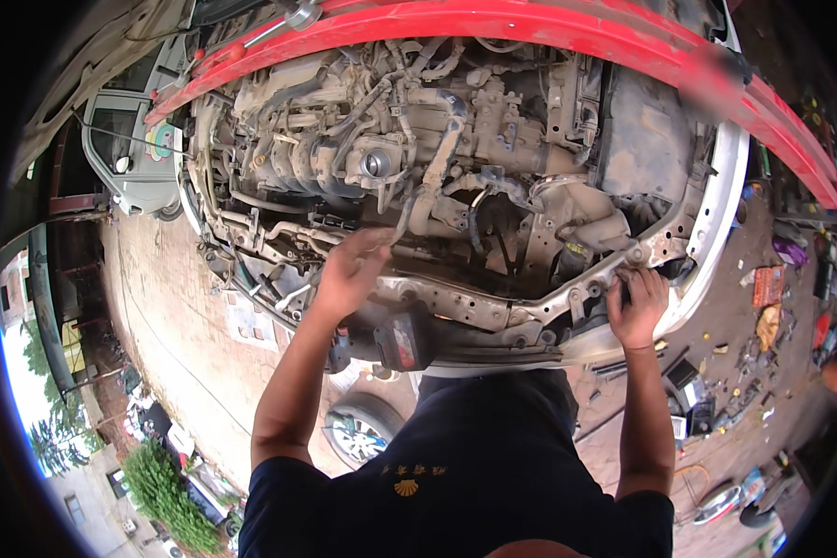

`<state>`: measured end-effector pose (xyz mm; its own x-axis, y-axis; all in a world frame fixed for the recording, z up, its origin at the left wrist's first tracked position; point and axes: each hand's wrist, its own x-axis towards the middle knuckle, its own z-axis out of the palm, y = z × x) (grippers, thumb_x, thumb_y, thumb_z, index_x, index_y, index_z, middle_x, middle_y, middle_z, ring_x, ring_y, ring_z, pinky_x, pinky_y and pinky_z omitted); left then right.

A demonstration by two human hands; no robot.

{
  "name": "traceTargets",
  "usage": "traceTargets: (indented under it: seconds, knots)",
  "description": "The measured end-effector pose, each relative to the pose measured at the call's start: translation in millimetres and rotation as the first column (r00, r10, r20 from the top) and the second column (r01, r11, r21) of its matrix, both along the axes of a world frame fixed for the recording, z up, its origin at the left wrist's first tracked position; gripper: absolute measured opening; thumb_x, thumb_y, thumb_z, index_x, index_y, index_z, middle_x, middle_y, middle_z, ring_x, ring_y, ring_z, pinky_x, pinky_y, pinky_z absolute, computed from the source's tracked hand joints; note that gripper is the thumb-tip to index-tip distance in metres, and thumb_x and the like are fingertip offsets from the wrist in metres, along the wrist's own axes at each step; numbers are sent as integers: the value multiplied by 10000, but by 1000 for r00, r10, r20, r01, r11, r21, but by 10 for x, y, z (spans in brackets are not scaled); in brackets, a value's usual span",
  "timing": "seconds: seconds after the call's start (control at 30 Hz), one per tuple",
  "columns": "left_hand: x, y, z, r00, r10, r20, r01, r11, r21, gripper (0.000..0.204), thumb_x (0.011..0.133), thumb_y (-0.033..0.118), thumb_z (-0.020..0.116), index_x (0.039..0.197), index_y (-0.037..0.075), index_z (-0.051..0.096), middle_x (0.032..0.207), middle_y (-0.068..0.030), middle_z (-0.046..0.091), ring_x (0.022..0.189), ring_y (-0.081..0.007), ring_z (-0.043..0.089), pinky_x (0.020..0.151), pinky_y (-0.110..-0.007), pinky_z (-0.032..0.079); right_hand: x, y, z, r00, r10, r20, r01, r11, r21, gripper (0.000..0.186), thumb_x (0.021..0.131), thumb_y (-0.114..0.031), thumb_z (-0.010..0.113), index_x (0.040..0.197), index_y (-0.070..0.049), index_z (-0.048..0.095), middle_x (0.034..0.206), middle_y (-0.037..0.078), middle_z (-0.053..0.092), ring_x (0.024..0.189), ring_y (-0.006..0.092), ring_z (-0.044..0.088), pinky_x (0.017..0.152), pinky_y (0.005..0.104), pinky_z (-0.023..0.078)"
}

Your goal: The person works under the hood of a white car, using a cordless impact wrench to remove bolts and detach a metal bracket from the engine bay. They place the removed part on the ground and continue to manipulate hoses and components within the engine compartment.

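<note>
My left hand (pixel 352 270) reaches over the front crossmember (pixel 465 305) of a car's engine bay, fingers stretched toward a dusty hose (pixel 417 205); they look slightly blurred, with nothing visible in them. Below that hand, a black and red cordless power tool (pixel 402 342) rests at the car's front edge. At the right end of the crossmember is my right hand (pixel 638 307), its fingers curled down at the metal near a dark gap. Whatever those fingers grip is hidden. Behind both hands lies the dirty engine (pixel 325 158), its round throttle opening (pixel 375 165) exposed.
A red metal beam (pixel 493 20) arches across the far side of the bay. A wheel (pixel 361 430) lies on the ground left of my body. Scattered parts and an orange crate (pixel 768 286) are on the ground at right. A silver vehicle (pixel 130 149) stands at far left.
</note>
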<state>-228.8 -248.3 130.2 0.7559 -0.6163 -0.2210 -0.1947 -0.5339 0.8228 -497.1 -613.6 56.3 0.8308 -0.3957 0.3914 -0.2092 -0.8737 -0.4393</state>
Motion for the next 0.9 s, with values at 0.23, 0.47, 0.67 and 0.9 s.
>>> traceTargets:
  seconds: [0.23, 0.47, 0.67, 0.9]
  knots:
    - [-663, 1213, 47, 883, 466, 47, -448, 870, -208, 280, 1027, 144, 578, 1235, -37, 628, 1133, -131, 669, 950, -173, 657, 839, -300, 536, 250, 391, 326, 992, 52, 111, -56, 998, 40, 222, 836, -97, 681, 1053, -52, 695, 944, 125, 652, 888, 342, 587, 821, 429, 442]
    - [-1118, 1006, 169, 861, 406, 307, -322, 901, -290, 310, 913, 90, 573, 1183, -51, 626, 1097, -198, 698, 1042, -361, 640, 991, -436, 472, 2092, 764, -60, 986, 94, 137, -166, 570, 805, 203, 991, -99, 599, 1163, 5, 627, 1064, 93, 696, 945, 235, 661, 862, 303, 490]
    - [-1001, 528, 141, 914, 240, 327, -168, 958, -234, 413, 867, 176, 655, 1217, -40, 622, 1132, -223, 678, 1014, -371, 654, 922, -426, 507, 3875, -131, -1286, 930, -340, -140, 44, -275, 960, 171, 1009, -187, 570, 1133, -69, 570, 1017, 65, 672, 958, 245, 669, 805, 344, 533]
    - [-1024, 255, -110, 974, 157, 164, -152, 988, -38, 474, 850, 220, 675, 1248, -28, 609, 1263, -220, 625, 1111, -383, 602, 952, -446, 477, 4860, -782, -2449, 841, -485, -240, 152, -213, 965, 200, 985, -267, 596, 1126, -126, 586, 943, 60, 641, 836, 223, 632, 813, 395, 541]
